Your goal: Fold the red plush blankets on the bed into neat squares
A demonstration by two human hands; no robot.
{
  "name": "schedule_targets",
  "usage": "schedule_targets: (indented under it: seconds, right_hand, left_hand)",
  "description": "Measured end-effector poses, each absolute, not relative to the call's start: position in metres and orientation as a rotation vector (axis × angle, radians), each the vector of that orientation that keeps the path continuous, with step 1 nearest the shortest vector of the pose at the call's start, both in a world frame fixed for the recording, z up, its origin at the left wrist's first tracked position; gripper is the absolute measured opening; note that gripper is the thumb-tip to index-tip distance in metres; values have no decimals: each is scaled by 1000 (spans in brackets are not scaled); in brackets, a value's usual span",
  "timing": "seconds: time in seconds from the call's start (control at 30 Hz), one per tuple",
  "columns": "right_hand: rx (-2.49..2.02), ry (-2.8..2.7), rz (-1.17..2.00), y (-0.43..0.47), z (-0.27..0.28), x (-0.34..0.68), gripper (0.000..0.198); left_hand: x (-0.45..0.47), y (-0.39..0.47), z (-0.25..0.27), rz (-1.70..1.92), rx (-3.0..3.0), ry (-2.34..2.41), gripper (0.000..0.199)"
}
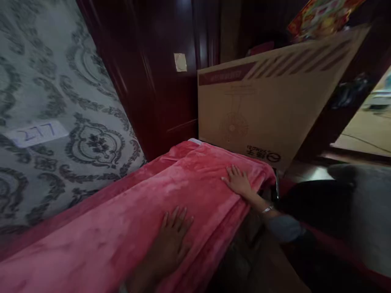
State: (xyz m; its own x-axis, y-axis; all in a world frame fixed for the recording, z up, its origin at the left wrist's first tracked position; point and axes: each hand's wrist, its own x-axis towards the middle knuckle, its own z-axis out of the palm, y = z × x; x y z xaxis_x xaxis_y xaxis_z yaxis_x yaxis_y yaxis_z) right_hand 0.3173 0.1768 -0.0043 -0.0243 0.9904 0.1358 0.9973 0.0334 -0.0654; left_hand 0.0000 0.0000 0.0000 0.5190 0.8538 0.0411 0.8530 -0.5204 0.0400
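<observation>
A pink plush blanket [122, 219] lies spread in long layers over a raised surface beside the wall. My left hand [171, 240] rests palm down on it near the lower middle, fingers stretched out and a little apart. Farther along, by the blanket's right edge, my right hand [238, 182] lies flat with its fingers spread. A bracelet [267, 209] circles the right wrist, below a grey sleeve cuff. Neither hand grips anything. Folds of the blanket hang down over the right side.
Behind the blanket's far end stands a large cardboard box [262, 101]. Patterned grey wallpaper [97, 146] with a paper label [38, 133] marked 277 runs along the left. A dark red wooden panel [159, 89] rises at the back. Grey padded furniture [372, 211] is at right.
</observation>
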Motion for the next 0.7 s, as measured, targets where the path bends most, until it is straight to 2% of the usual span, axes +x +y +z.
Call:
schedule_targets:
  seconds: [0.1, 0.2, 0.27, 0.43, 0.5, 0.7]
  right_hand:
    - [-2030, -2111, 86, 188, -4, 327, 62]
    - [-1975, -2062, 190, 218, 12, 335, 41]
    - [-1943, -2020, 189, 249, 28, 337, 34]
    - [-1873, -1880, 225, 332, 57, 320, 36]
    - [-1853, -1836, 263, 359, 57, 308, 35]
    - [-1751, -1787, 424, 418, 40, 278, 38]
  left_hand:
    - [-4, -4, 2, 96, 2719, 1485, 61]
    - [3, 14, 20, 184, 2655, 1485, 44]
    - [11, 39, 33, 304, 2608, 1538, 33]
    - [22, 91, 21, 456, 2666, 1710, 43]
    - [21, 95, 4, 415, 2730, 1714, 50]
    - [18, 90, -17, 406, 2786, 1696, 54]
